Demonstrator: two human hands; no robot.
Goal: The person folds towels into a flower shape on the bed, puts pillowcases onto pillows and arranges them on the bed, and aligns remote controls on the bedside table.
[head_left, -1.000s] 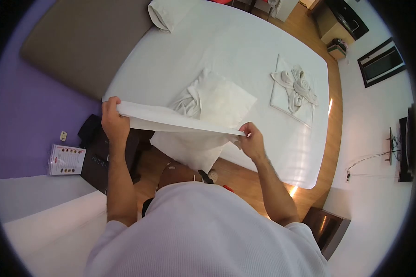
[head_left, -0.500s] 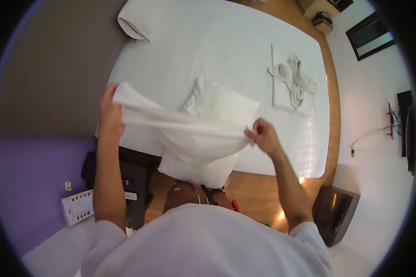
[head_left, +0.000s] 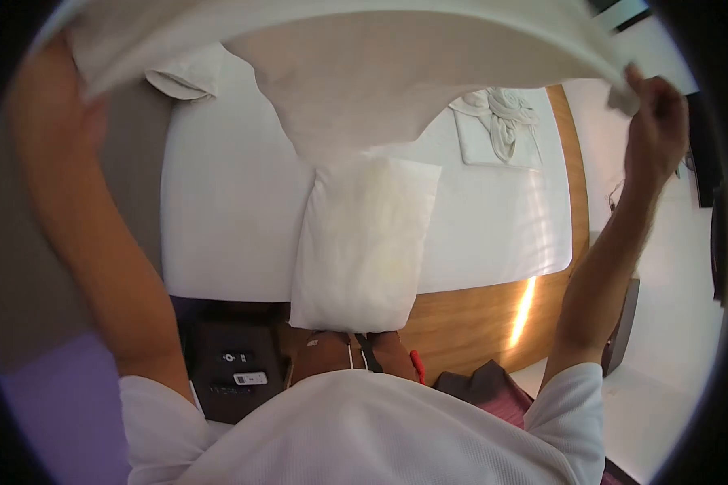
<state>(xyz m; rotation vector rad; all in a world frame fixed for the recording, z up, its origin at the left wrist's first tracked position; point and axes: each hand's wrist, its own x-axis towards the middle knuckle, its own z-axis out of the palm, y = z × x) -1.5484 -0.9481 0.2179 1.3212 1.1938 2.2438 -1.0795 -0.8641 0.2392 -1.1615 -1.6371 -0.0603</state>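
Observation:
A white pillowcase (head_left: 340, 73) is stretched wide between my raised hands, its lower part billowing and hanging down over the bed. My left hand (head_left: 61, 105), blurred and partly covered by the fabric, grips one end at the upper left. At the upper right my right hand (head_left: 658, 117) pinches the other corner, fingers closed. Below the hanging cloth lies a white pillow (head_left: 364, 250) with faint yellowish patches. It rests on the near edge of the bed (head_left: 226, 218) and sticks out over it towards my body.
Another white pillow (head_left: 184, 79) lies at the bed's far left. Folded towels (head_left: 501, 129) sit on the right side of the bed. A dark bedside table (head_left: 226, 347) with remotes stands at the near left. Wooden floor (head_left: 477, 319) shows beside the bed.
Both hands have risen and spread apart, lifting the pillowcase from just above the pillow to high in front of me. The pillow is now uncovered on the bed edge.

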